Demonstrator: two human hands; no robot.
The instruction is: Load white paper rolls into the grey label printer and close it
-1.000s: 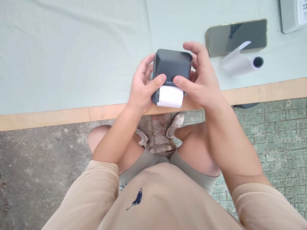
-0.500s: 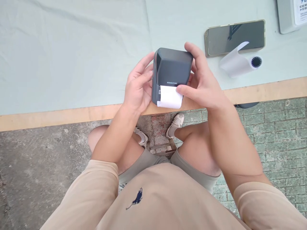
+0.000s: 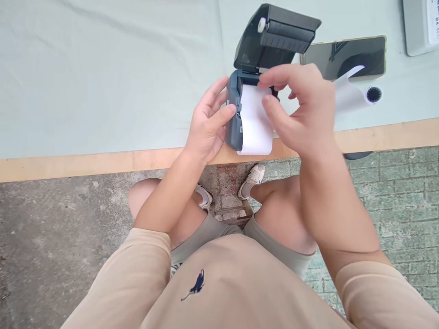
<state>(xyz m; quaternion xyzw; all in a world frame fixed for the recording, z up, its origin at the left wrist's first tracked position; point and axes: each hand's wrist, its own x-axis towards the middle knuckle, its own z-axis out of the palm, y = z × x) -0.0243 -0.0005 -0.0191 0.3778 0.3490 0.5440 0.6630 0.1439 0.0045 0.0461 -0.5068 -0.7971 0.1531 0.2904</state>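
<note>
Head view: printer (image 3: 248,78) over pale table (image 3: 120,87), green bricks (image 3: 404,196) right.

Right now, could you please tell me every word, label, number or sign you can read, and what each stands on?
No word or number reads clearly.
Label on the grey box: cut off, too small.
Mark on the printer: too small.
Marks inside its lid: too faint.
Emblem on the shirt: dark figure, no legible letters.

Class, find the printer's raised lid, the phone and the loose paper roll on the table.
Raised lid (image 3: 279,40): head view, on its dark inner side.
Phone (image 3: 351,52): head view, on its dark screen.
Loose paper roll (image 3: 352,96): head view, on white paper beside its dark core.
</note>
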